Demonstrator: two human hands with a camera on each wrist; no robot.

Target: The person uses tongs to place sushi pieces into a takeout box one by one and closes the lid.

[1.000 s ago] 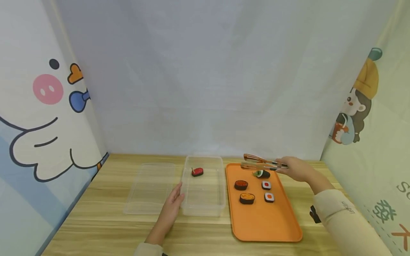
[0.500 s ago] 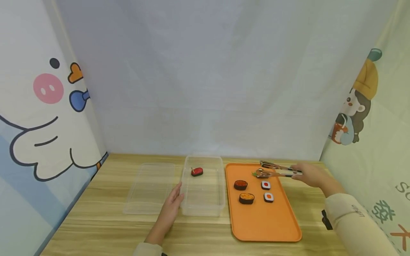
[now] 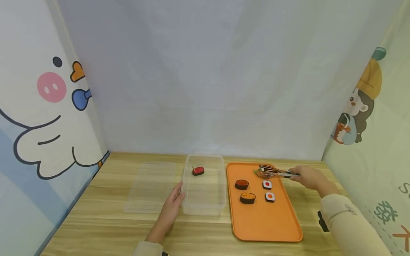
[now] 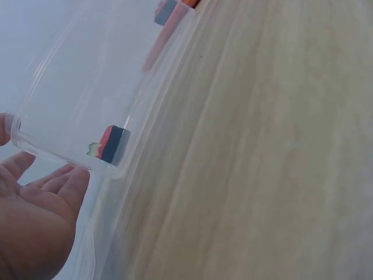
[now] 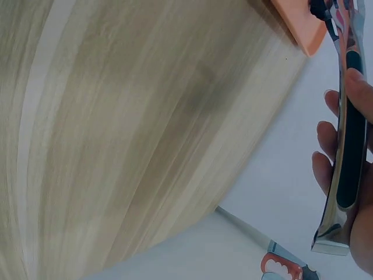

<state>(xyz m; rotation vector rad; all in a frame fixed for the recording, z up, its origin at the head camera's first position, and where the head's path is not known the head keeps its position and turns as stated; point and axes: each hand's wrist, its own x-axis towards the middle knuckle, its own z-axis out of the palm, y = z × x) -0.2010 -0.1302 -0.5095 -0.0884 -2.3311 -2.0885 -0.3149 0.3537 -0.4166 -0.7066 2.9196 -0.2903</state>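
My left hand (image 3: 171, 206) holds the left wall of a clear plastic box (image 3: 205, 209), fingers along its outside and thumb at the rim (image 4: 70, 160). A red-topped sushi piece (image 3: 198, 171) lies inside the box. My right hand (image 3: 309, 176) grips metal tongs (image 3: 282, 173) by their dark handles (image 5: 352, 140). The ends of the tongs are around a sushi hand roll (image 3: 257, 172) at the back of an orange tray (image 3: 266, 224). Most of the roll is hidden behind the tongs; its green tip shows.
Two roe-topped sushi pieces, red (image 3: 241, 184) and orange (image 3: 248, 198), and two white rice rolls, one (image 3: 267, 184) behind the other (image 3: 269, 197), sit on the tray. A clear lid (image 3: 150, 188) lies left of the box. A pale curtain (image 3: 205, 89) hangs behind the table.
The tongs have shifted right and down onto the hand roll, and their arms have drawn closer together. My left hand has stayed at the box.
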